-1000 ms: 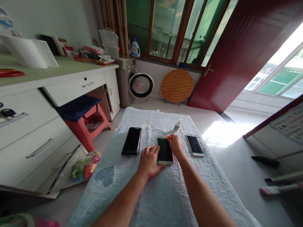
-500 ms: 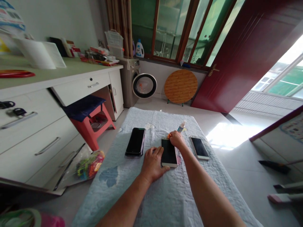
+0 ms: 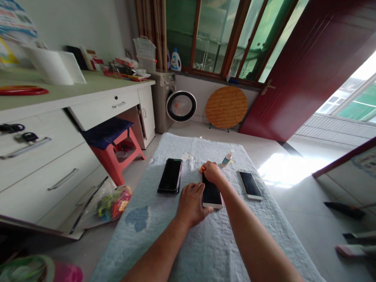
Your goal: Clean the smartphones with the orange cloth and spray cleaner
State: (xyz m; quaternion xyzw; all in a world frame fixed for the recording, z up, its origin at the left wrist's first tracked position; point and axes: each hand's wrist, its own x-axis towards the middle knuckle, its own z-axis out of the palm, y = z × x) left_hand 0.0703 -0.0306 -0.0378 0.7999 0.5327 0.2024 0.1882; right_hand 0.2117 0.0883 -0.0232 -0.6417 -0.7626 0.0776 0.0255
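A smartphone [image 3: 212,195] with a dark screen and pale frame lies face up on the light blue quilted cloth [image 3: 205,246]. My left hand [image 3: 191,203] rests along its left side, fingers at the edge and thumb near the bottom corner. At the phone's top end, my right hand [image 3: 212,172] is closed on a small orange cloth [image 3: 202,169] and covers that part of the screen. Just beyond it stands a small spray bottle [image 3: 227,159] with a white top. To the left lies a black phone [image 3: 170,176], to the right a white-framed phone [image 3: 249,185].
A red stool [image 3: 119,156] with a dark seat stands left, under the white desk [image 3: 88,111]. Beside it on the floor is a clear bag [image 3: 108,205] of colourful things. Behind are a washing machine [image 3: 163,102] with its door open and a round wooden tabletop [image 3: 226,107].
My right hand has moved left across the top of the phone with the orange cloth, uncovering more of the spray bottle. My left hand stays at the phone's left side.
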